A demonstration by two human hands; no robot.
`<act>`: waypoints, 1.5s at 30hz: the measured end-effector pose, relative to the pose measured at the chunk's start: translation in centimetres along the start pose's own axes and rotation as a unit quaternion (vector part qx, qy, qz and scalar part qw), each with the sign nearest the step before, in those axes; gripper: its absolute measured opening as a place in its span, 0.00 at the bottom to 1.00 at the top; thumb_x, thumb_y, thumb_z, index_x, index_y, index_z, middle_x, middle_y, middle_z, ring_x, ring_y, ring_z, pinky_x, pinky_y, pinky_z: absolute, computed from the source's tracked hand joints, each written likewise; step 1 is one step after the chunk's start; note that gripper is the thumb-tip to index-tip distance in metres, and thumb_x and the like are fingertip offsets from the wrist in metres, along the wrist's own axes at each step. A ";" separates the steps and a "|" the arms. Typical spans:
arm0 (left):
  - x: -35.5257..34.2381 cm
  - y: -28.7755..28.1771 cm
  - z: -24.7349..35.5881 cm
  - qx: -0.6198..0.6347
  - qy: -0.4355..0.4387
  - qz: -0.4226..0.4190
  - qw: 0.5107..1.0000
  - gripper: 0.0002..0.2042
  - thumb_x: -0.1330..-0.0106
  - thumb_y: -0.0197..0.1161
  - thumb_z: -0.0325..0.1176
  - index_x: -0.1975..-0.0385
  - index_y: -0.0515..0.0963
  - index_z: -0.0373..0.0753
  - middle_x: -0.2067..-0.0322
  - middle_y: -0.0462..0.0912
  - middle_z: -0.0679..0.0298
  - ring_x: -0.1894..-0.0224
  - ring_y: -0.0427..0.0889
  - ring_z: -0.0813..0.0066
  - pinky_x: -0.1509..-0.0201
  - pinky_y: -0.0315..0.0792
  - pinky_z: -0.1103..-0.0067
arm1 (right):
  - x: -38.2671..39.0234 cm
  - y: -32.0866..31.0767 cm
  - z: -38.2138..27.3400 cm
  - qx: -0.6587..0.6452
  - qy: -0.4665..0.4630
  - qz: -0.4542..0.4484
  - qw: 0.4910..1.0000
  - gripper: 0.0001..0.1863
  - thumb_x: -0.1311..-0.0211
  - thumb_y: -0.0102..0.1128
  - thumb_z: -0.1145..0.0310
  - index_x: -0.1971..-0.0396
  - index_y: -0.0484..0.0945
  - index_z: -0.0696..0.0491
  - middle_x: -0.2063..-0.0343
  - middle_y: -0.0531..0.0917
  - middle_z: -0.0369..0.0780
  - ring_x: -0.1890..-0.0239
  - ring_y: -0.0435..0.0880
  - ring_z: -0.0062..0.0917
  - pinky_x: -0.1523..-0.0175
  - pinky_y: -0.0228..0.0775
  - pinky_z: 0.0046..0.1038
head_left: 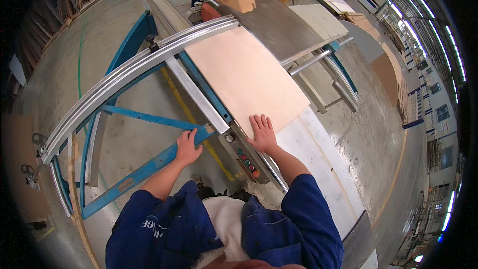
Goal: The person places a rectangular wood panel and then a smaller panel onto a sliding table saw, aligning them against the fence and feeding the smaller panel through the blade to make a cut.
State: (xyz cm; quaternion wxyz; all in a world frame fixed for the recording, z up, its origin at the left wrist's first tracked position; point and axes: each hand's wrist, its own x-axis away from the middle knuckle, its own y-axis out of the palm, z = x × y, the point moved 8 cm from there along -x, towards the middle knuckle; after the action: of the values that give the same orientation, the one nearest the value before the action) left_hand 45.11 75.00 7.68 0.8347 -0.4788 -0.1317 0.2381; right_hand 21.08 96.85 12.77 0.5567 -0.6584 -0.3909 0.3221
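Workpiece: pale board, lying flat; used below as the clock centre. Its far left edge appears seated against a long silver rail that curves, in this lens, from 12 round to 8 o'clock.

My right hand is at the board's 6 o'clock end: fingers extended, slightly spread, laid on the top face, grasping nothing. The palm sits about at the near edge; whether it pushes on that edge I cannot tell.

My left hand is at 7 o'clock, off the board, fingers loosely bent over the tip of a blue beam. Cannot tell whether it grips or merely rests.

Method, my judgement: press down evenly through the right fingers, aim any push toward 12 so the far edge stays square to the rail, and avoid twisting at the corner. A steady left hand on the frame should help balance. Keep the right forearm clear of the button panel at 6 o'clock, close below that wrist.

Surroundings: silver bar at 8, beside the board; white tabletop between 4 and 5; dark tabletop at 1; black knob between 9 and 10, on the rail.
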 end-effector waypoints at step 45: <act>-18.1 12.2 21.4 -0.003 -0.052 0.190 0.980 0.33 0.29 0.63 0.47 0.29 0.66 0.35 0.30 0.67 0.56 0.25 0.62 0.59 0.19 0.47 0.56 | 1.4 -0.7 20.1 -0.140 -0.095 0.239 0.956 0.22 0.44 0.62 0.67 0.48 0.84 0.52 0.49 0.87 0.41 0.42 0.83 0.42 0.29 0.67 0.43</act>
State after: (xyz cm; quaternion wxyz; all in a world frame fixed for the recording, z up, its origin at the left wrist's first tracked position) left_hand 16.73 86.52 8.17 0.7647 -0.4846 -0.0822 0.4166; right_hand 4.39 107.82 9.96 0.3262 -0.7703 -0.3139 0.4490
